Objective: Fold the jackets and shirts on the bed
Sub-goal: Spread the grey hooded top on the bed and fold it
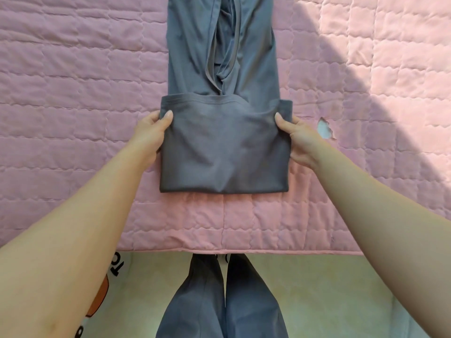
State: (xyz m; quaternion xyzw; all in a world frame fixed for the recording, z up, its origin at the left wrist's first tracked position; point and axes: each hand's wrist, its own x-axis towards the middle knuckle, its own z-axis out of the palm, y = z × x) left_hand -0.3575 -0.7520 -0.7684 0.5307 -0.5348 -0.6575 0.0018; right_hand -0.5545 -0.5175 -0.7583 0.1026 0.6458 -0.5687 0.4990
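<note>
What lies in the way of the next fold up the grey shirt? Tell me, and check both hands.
Nothing visible does. The left hand and right hand grip the folded end of the grey shirt by its side edges; ahead lies only the shirt's own length on the pink quilt.

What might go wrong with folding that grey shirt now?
The loose flaps bunched down the middle of the grey shirt might get folded in as wrinkles. The left hand and right hand pinch only the folded part's side edges, so its middle may sag if lifted.
</note>
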